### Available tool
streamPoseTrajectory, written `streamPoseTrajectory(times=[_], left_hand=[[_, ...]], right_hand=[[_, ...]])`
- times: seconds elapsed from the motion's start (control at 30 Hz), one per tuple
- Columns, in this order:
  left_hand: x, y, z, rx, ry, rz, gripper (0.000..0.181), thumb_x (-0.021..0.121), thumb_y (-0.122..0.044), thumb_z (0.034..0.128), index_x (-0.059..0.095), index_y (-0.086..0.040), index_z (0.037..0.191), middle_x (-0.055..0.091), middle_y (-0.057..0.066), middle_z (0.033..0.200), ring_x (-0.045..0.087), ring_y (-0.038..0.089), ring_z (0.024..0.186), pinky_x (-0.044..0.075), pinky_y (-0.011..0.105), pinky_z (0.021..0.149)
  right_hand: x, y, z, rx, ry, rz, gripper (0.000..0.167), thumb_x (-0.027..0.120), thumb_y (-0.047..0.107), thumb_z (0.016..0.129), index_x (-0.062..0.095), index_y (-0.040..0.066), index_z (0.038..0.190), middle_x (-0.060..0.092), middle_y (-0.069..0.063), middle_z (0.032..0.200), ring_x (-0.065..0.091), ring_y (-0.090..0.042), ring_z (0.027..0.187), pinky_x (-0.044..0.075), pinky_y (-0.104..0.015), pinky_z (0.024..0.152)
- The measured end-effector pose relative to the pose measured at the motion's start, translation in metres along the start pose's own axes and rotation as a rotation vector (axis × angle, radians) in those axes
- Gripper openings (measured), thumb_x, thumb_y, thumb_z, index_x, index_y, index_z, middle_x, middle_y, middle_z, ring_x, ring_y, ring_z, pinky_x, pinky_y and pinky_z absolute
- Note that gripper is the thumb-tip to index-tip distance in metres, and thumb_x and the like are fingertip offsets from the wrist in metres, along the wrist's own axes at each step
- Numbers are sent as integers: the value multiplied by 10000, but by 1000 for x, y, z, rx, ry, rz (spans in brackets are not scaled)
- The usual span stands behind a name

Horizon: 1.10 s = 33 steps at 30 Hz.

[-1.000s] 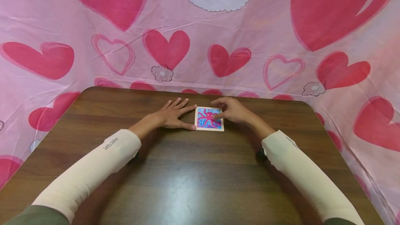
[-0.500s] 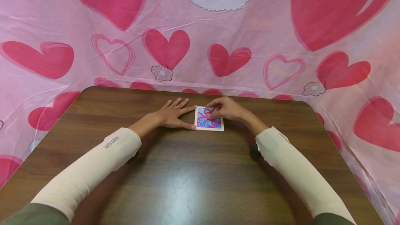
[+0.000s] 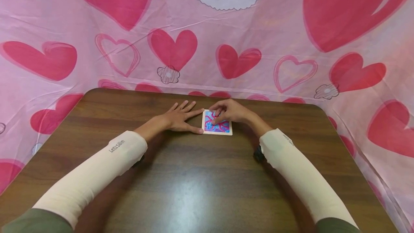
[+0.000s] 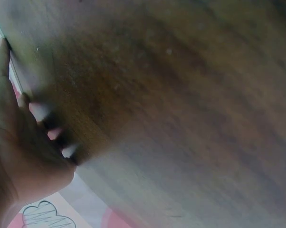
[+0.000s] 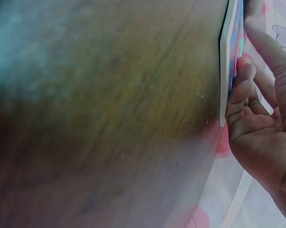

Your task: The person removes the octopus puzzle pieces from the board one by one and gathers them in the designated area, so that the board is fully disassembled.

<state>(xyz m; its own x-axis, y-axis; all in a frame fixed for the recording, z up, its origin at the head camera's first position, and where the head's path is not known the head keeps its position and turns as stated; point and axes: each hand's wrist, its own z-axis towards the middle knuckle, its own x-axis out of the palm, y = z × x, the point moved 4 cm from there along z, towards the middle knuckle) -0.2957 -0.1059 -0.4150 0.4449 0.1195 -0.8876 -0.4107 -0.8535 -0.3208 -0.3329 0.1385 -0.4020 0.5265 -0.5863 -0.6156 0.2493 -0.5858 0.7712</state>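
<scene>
A small square picture board [image 3: 221, 128] with a pale frame lies flat on the table. It shows a pink octopus on blue, its head hidden behind my right hand. My left hand [image 3: 177, 118] rests spread on the tabletop, thumb and forefinger touching the board's left corners. Over the board's upper part is my right hand [image 3: 233, 111], its thumb and forefinger down at the picture. In the right wrist view the board [image 5: 224, 71] appears edge-on, and my right hand's [image 5: 264, 104] other fingers are loosely bent. The left wrist view has my left hand [image 4: 24, 137] against the board's edge.
The brown wooden table [image 3: 194, 182] has rounded far corners. Pink cloth [image 3: 200, 21] printed with hearts hangs behind it and along both sides. Both forearms wear pale sleeves [image 3: 90, 175], with a dark strap piece [image 3: 258, 154] under the right wrist.
My right hand has slid left across the board, its thumb moving from near the right side to the middle. The left hand and the board have stayed in place.
</scene>
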Motion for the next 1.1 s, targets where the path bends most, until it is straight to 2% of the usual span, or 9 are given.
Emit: streamPoseTrajectory(times=[0.13,0.23,0.33,0.57,0.77,1.1], left_hand=[[0,0,0,-2,2,7,1073,571,-940,939,127,-484,1804,-82,-14,1928,-172,314,1787,-134,609,1435],[-1,-1,0,0,0,8,1074,572,-939,940,121,-486,1803,-87,-16,1927,-176,313,1787,-134,608,1435],[-2,-2,0,3,1,4,1067,569,-936,945,120,-487,1803,-92,-15,1927,-179,316,1786,-137,610,1434],[0,0,0,-3,8,-5,1059,554,-937,952,112,-487,1803,-96,-18,1926,-188,310,1785,-145,608,1432],[-1,0,-1,-1,3,-6,1062,578,-924,950,127,-481,1804,-89,-2,1927,-182,322,1785,-145,616,1430],[1,0,1,-8,9,-6,1068,559,-940,946,107,-489,1801,-108,-17,1925,-193,319,1783,-155,615,1427]], right_hand=[[1,-2,3,-6,23,-3,660,994,216,884,735,59,1470,721,-87,1112,644,-202,936,555,-257,833],[-1,-13,11,-26,38,-2,698,1022,270,856,743,87,1469,713,-75,1112,643,-208,942,558,-280,822],[-2,-14,13,-33,43,-6,722,1043,304,825,753,112,1459,709,-53,1103,642,-211,955,567,-302,826],[3,3,2,10,25,-16,672,996,145,864,739,80,1481,685,-93,1136,605,-205,969,527,-273,840],[4,7,2,27,26,-15,660,997,113,858,746,71,1467,671,-90,1115,590,-198,946,519,-262,825],[6,7,4,56,3,29,639,997,52,832,757,72,1423,653,-72,1086,589,-225,1029,515,-280,902]])
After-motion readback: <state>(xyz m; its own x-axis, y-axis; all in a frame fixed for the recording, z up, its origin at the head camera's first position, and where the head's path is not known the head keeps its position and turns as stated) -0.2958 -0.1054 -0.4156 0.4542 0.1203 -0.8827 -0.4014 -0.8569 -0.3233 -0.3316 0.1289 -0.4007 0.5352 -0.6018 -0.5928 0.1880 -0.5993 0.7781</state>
